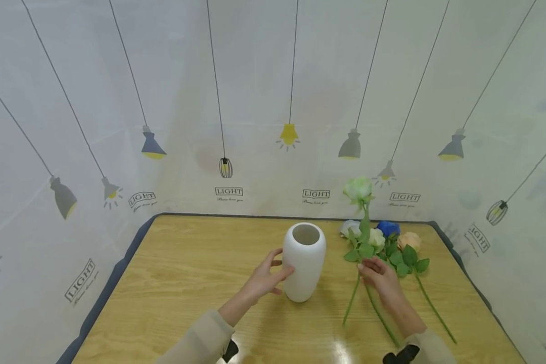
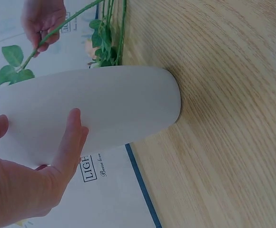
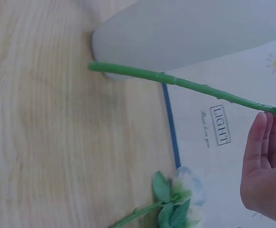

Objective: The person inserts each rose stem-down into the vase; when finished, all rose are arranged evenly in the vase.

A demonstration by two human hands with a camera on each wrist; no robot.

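Gripping the white vase (image 1: pixel 306 270): left hand (image 1: pixel 265 279), some fingers hidden behind it. Right hand (image 1: pixel 383 279), apart, pinches a pale flower (image 1: pixel 364 227) by the stem. Vase upright on the table (image 1: pixel 200 268), inner bottom unseen. Pale flower partly screens other flowers (image 1: pixel 377 239) lying beyond.

Vase (image 1: pixel 303 270) left of flowers (image 1: pixel 376 239).

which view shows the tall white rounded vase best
The head view: the tall white rounded vase shows from open top to base. The left wrist view shows its side and base, top cut off; the right wrist view, likewise cropped.
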